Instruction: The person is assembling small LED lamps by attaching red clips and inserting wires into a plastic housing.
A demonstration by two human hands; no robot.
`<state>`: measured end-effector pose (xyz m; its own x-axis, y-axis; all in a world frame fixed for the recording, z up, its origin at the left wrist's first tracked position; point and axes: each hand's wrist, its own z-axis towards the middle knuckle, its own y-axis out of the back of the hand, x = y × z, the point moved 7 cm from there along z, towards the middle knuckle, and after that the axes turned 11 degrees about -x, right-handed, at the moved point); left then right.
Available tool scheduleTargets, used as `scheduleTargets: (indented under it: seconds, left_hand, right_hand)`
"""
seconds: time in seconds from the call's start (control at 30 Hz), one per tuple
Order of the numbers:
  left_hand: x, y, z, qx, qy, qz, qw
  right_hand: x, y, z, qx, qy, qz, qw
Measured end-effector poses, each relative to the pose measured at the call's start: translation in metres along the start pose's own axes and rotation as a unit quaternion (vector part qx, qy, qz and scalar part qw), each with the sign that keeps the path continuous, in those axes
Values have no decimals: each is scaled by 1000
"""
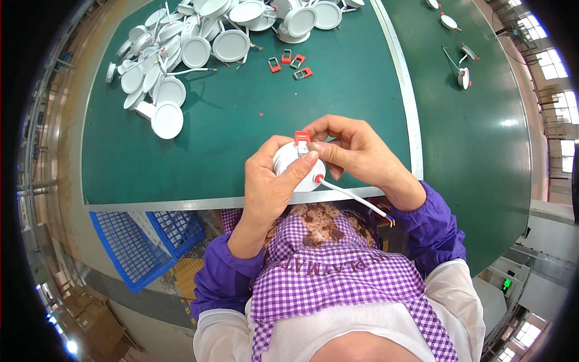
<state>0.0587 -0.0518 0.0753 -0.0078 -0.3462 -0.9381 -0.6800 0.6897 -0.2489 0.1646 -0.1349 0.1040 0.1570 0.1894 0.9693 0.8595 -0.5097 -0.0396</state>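
Note:
Near the front edge of the green table, my left hand (271,175) grips a round white downlight (309,175), its thumb on the back of the housing. A white cable (353,196) runs out of a red grommet on the downlight and ends in bare coloured wires. At the downlight's upper side sits a red-tipped spring clip (303,139). The thumb and index finger of my right hand (356,148) are closed on that clip. Several loose red-and-metal spring clips (286,56) lie farther off on the table.
A heap of white downlights (196,52) with cables covers the table's far left. Right of a pale metal rail (404,78), a second green surface (464,151) carries a few downlights (463,78). Blue plastic crates (136,244) stand below the table at left.

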Motion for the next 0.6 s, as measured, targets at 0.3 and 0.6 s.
scheduleTargets:
  seconds: [0.3,0.6]
  left_hand:
    - [43,37,19,-43,128,-214,967]
    - [41,49,11,-76,168,-342,922]
  right_hand:
    - [-9,43,79,-200,235,-412,857]
    - [-18,28,121,-128,286,-632,709]
